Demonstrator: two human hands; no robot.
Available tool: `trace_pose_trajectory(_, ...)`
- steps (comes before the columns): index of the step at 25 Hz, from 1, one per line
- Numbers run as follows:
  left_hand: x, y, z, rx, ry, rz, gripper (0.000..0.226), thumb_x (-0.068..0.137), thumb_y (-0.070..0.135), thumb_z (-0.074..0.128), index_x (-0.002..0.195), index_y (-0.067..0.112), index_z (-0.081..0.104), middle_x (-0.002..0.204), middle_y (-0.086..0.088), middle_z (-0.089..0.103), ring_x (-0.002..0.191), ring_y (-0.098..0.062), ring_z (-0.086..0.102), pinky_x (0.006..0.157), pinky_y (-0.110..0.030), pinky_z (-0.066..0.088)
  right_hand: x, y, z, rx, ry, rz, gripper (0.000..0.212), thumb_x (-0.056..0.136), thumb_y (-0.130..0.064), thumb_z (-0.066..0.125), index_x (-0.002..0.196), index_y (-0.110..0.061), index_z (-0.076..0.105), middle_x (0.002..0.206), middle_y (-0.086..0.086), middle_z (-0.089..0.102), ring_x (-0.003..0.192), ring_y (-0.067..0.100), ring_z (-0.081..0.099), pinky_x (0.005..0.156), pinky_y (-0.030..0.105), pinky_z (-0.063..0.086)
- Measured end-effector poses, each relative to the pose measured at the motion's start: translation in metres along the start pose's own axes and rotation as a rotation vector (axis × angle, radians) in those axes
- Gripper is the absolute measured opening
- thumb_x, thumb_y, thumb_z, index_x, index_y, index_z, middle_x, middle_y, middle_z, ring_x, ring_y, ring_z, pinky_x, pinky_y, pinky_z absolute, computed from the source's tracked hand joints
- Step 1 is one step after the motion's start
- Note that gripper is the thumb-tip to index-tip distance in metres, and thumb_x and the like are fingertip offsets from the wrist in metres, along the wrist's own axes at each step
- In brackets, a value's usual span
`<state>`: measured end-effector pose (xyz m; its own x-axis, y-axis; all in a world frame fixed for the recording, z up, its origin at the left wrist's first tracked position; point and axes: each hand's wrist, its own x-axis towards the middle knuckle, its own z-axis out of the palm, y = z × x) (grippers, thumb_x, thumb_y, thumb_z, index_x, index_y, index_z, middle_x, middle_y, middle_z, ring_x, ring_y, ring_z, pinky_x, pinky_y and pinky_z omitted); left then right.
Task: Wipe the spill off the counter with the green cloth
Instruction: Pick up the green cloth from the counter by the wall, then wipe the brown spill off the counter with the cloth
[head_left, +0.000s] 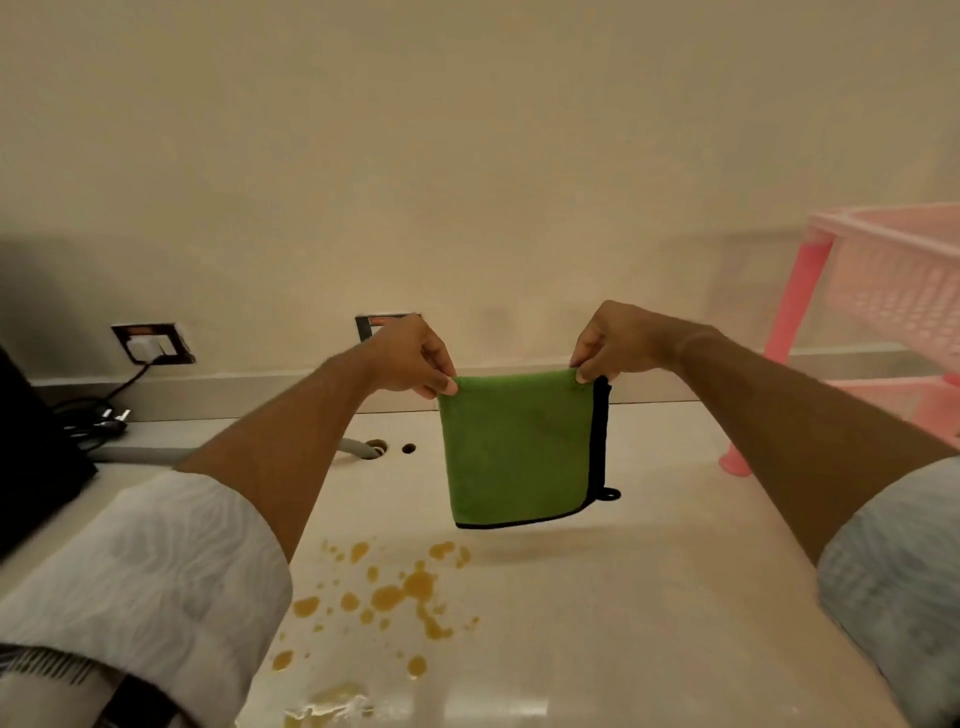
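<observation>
A folded green cloth (517, 447) with black trim and a small loop hangs in the air above the pale counter (649, 597). My left hand (410, 358) pinches its top left corner. My right hand (615, 340) pinches the top right corner. The cloth hangs flat between them, clear of the counter. An amber spill (395, 592) lies in scattered drops and blobs on the counter, below and to the left of the cloth, with a larger puddle near the front edge.
A pink plastic rack (883, 291) stands at the right on the counter. A black appliance (31, 447) with cables and a plug sits at the left. Wall sockets (153, 343) are set above the backsplash. Two small holes (392, 447) and a grey hose are in the counter.
</observation>
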<state>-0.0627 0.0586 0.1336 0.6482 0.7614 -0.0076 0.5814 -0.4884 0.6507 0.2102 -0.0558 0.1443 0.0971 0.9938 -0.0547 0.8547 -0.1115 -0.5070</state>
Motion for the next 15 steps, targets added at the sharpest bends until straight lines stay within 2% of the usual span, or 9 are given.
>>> trace_pose_trajectory(3,-0.031,-0.003,-0.025,-0.021,0.026,-0.036,0.014,0.065,0.004,0.087,0.074,0.008,0.076,0.059,0.001,0.073,0.059,-0.012,0.073,0.057,-0.018,0.058,-0.005,-0.033,0.002,0.013,-0.021,-0.038,0.014,0.075,-0.008,0.08,0.073,-0.022,0.077,0.071,-0.002,0.075,0.063,0.009,0.071,0.052,0.011,0.05)
trace_pose_trajectory(8,-0.078,-0.024,-0.062,0.003,0.093,-0.104,0.016,0.065,0.004,0.087,0.076,0.006,0.076,0.065,-0.003,0.074,0.058,-0.01,0.073,0.054,-0.016,0.056,-0.002,-0.091,0.023,0.03,-0.036,-0.089,0.012,0.075,-0.005,0.08,0.078,-0.017,0.077,0.077,0.003,0.076,0.072,0.016,0.073,0.054,0.014,0.053)
trace_pose_trajectory(15,-0.127,-0.101,-0.115,0.011,0.109,-0.17,0.015,0.064,0.006,0.088,0.073,0.009,0.077,0.064,-0.003,0.076,0.063,-0.014,0.075,0.056,-0.017,0.058,0.025,-0.174,0.081,0.04,-0.086,-0.131,0.014,0.076,-0.003,0.08,0.089,-0.006,0.077,0.081,0.006,0.075,0.077,0.018,0.072,0.055,0.014,0.055)
